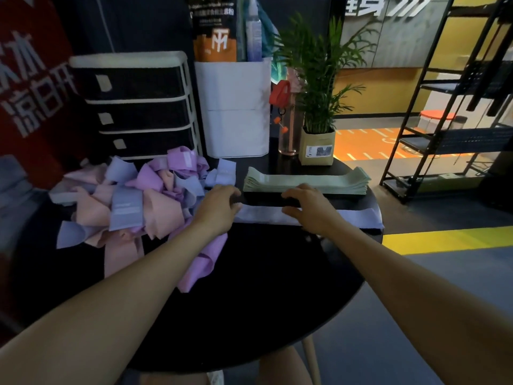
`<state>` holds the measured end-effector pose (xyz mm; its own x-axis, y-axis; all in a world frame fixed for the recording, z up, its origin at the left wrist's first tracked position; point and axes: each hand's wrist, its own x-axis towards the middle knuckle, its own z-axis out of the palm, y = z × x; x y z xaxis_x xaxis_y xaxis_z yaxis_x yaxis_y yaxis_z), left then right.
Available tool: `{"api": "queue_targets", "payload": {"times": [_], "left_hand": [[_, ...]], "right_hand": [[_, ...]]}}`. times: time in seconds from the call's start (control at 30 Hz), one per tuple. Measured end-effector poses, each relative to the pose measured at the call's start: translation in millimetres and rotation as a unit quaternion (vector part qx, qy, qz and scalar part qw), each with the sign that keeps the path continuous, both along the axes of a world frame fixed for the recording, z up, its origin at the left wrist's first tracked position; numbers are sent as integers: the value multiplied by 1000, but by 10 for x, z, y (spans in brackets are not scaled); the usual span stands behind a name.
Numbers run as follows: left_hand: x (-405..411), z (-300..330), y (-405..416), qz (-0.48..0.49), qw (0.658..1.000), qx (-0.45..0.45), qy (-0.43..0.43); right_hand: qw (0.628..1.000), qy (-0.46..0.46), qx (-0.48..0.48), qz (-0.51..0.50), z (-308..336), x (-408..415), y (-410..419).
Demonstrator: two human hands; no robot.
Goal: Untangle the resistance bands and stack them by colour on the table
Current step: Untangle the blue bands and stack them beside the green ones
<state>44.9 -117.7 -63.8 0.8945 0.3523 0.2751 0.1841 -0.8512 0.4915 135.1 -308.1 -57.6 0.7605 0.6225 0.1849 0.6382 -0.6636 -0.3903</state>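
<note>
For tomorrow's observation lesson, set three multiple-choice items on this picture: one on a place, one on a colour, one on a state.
1. Where does the green stack lie?
A. in front of the plant pot
B. under the tangled pile
C. on the drawer unit

2. What colour is the band laid flat under the hands?
A. pink
B. pale blue-lilac
C. green

3. What state is the pile left of the left hand in?
A. stacked by colour
B. rolled up
C. tangled

Answers:
1 A: the stack sits on the table, nearer the viewer than the pot.
2 B: it stretches pale blue-lilac past the right hand.
3 C: pink, purple and blue bands lie mixed and crumpled.
</note>
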Motion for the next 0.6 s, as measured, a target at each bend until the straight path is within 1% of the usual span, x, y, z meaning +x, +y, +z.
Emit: {"api": "queue_targets", "payload": {"times": [0.07, 0.17, 0.3, 0.43, 0.6], "left_hand": [[-130, 45, 134, 5, 999, 15, -29], [-317, 97, 322, 16, 998, 35, -57], [-480, 180, 548, 39, 995, 58, -65], [-539, 218, 707, 30, 997, 24, -59], [-507, 246, 827, 25, 998, -1, -55]], "right_hand": [[999, -1, 30, 21, 63, -87, 227], [998, 2, 48, 48, 133, -204, 556], [995, 27, 50, 77, 146, -300, 956], [996, 36, 22, 82, 105, -268, 1264], [997, 26, -40, 53, 51, -239, 1469]]}}
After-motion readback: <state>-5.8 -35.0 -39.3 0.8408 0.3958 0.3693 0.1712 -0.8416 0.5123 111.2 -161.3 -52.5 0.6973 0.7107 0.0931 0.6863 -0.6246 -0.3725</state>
